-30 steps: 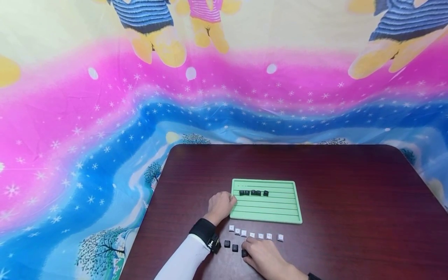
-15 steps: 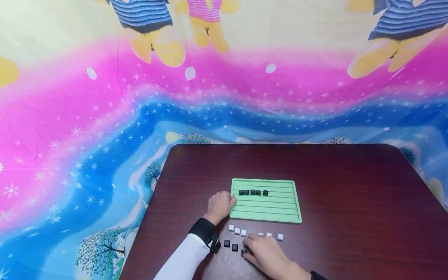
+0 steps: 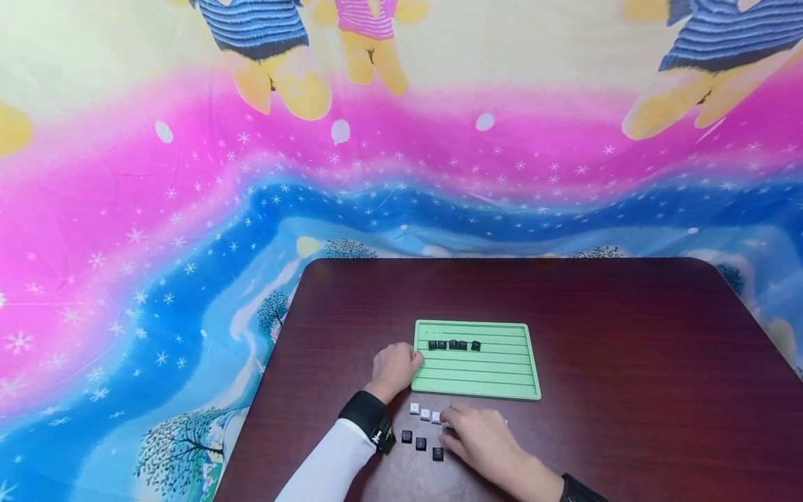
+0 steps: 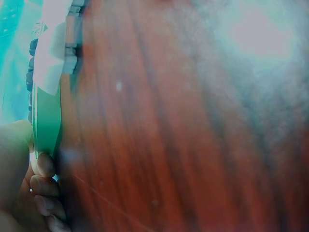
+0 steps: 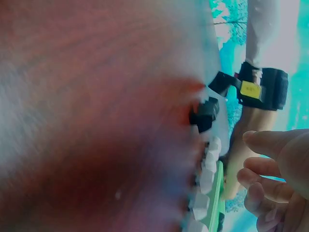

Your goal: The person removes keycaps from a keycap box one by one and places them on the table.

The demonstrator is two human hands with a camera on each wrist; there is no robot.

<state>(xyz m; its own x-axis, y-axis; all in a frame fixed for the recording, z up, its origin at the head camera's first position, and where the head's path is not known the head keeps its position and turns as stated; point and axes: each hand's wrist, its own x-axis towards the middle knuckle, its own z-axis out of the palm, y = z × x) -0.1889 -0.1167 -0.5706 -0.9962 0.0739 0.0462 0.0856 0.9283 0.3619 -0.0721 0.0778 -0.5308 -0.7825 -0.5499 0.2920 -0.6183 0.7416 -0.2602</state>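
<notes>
My left hand (image 3: 393, 369) grips the left edge of a light green ridged tray (image 3: 477, 376), thumb along the rim and fingers curled at its end in the left wrist view. Several black keycaps (image 3: 453, 344) stand in a row on the tray. My right hand (image 3: 479, 436) hovers over a row of white keycaps (image 3: 415, 408) and hides part of it. Nothing shows between its loosely bent fingers (image 5: 263, 142) in the right wrist view. Just left of that hand lies a loose black keycap (image 3: 438, 454), with two others, one a black keycap (image 3: 407, 436), further left.
The dark red-brown table (image 3: 627, 362) carries the tray and keycaps. A patterned cloth (image 3: 439, 160) hangs behind its far edge. My left wrist wears a black band with a small device (image 3: 383, 436) near the loose black keycaps.
The right hand has let go of the nearest black keycap and shifted slightly up and right, over the white row. The left hand and tray have stayed put.
</notes>
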